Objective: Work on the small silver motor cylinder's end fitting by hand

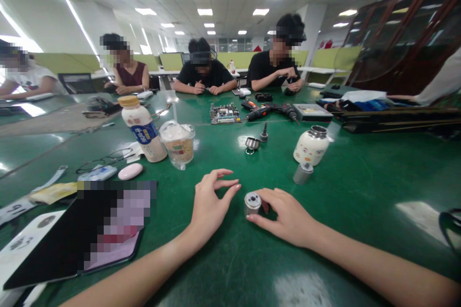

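A small silver metal cylinder [252, 204] with holes in its top stands upright on the green table [216, 268]. My right hand [284, 213] has its thumb and fingers around the cylinder's right side. To the left of it, my left hand [212, 199] hovers with fingers apart, holding nothing. A second silver cylinder [302, 174] stands in front of an open cream-coloured flask [311, 146] on the right. Farther off, a metal cup-like lid with a ring [251, 145] lies beside a dark, stemmed part [264, 133].
At left are a bottle [144, 129], a plastic cup [178, 146], a pink oval object [130, 171] and a dark tablet [82, 230]. Beyond lie a circuit board [225, 113] and a power drill [261, 111]. Several people sit around the table.
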Demonstrator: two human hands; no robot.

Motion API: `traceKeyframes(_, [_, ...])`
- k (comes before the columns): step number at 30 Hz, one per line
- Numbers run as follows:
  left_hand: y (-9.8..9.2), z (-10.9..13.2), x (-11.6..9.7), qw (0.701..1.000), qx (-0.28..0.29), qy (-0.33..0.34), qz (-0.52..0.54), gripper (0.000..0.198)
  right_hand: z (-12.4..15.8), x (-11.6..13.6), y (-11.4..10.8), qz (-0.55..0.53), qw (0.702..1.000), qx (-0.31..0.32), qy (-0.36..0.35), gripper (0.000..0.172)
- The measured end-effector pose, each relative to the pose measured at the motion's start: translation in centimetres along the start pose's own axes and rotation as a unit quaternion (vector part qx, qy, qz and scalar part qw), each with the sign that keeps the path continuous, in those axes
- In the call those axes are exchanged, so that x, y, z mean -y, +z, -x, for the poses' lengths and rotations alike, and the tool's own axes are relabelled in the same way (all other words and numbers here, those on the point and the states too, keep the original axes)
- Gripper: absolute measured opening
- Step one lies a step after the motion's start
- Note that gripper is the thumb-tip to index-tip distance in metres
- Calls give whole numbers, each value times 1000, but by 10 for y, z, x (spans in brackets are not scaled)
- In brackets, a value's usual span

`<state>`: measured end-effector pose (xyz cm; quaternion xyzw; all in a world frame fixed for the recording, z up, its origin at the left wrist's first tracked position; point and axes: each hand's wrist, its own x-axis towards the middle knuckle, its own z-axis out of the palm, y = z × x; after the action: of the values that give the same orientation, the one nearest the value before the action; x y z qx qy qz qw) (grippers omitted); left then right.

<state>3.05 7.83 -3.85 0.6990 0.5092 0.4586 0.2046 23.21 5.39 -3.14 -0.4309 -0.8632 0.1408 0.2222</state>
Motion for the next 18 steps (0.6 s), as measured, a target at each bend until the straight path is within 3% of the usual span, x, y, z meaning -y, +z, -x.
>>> traceKeyframes(2, [1, 3, -7, 998, -40, 17, 40, 23, 0, -1, 1, 1, 1000, -2, -3, 25])
traceKeyframes(4, [2, 8, -14, 996, -46, 35, 67, 26, 0, -2, 2, -1, 1000, -4, -6, 24])
traceKeyframes(12, [4, 18, -26, 997, 23, 32, 72, 17, 1, -4, 4, 5, 1000, -9, -9, 25])
traceKeyframes(18, [1, 18, -30, 993, 63, 76, 62, 17, 1, -5, 4, 12, 1000, -11, -9, 24])
